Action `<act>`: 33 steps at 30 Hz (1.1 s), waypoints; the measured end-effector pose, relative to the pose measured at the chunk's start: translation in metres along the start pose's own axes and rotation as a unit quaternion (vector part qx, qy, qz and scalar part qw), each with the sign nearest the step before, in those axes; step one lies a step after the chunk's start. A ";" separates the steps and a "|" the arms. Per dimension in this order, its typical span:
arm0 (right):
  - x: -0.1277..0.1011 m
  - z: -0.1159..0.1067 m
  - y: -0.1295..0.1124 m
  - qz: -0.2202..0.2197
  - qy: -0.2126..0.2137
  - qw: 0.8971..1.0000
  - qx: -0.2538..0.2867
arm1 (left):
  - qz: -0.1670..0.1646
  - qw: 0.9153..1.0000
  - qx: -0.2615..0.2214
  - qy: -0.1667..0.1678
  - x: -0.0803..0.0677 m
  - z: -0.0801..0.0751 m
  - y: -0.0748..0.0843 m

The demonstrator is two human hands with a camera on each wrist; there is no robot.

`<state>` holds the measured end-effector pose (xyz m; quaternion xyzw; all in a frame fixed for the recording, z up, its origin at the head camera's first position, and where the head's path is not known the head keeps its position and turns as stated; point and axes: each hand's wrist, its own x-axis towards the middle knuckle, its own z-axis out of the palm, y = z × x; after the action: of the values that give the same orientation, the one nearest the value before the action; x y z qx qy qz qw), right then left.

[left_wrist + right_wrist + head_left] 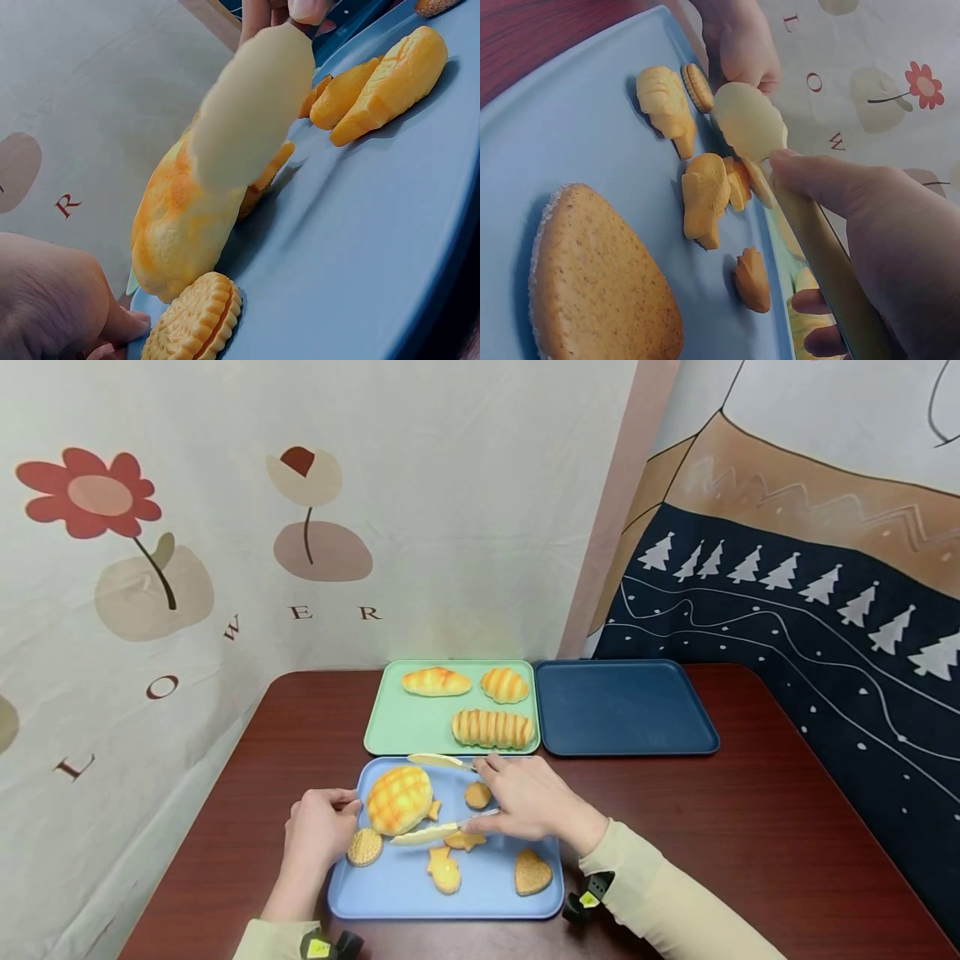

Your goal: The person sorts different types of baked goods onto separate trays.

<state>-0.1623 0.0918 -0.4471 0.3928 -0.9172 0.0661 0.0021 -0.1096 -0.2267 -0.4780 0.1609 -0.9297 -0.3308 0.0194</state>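
A large checkered melon bun (pixel 399 799) lies on the light blue tray (pixel 487 885), also seen close up as the bun (pixel 176 232) in the left wrist view. My right hand (pixel 498 789) grips cream tongs (pixel 431 835), whose two blades straddle the bun, one on its far side and one on its near side. The near blade (pixel 251 112) hangs just in front of the bun. My left hand (pixel 337 814) holds the tray's left rim, beside a round sandwich cookie (pixel 365 847). Whether the blades squeeze the bun cannot be told.
On the same tray lie a star cookie (pixel 463 841), a figure-shaped cookie (pixel 445 870), a heart cookie (pixel 532 872) and a small round one (pixel 477 795). Behind it, a green tray (pixel 408 731) carries three breads. A dark blue tray (pixel 618 706) sits to its right on the brown table.
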 end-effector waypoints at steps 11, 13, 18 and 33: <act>0.000 0.000 -0.002 -0.013 0.012 1.000 -0.010 | -0.002 1.000 -0.004 -0.001 0.000 0.000 0.001; 0.001 0.000 -0.002 -0.016 0.014 1.000 -0.013 | -0.003 1.000 -0.004 -0.001 -0.001 0.001 0.001; 0.001 0.001 0.000 -0.024 0.023 0.999 -0.018 | -0.004 1.000 -0.004 -0.001 -0.001 0.001 0.001; -0.003 -0.004 0.002 -0.042 0.058 0.997 -0.017 | 0.003 1.000 0.000 0.003 0.000 0.001 -0.001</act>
<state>-0.1618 0.0961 -0.4434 0.4264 -0.8993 0.0727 0.0647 -0.1090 -0.2267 -0.4797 0.1589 -0.9303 -0.3298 0.0237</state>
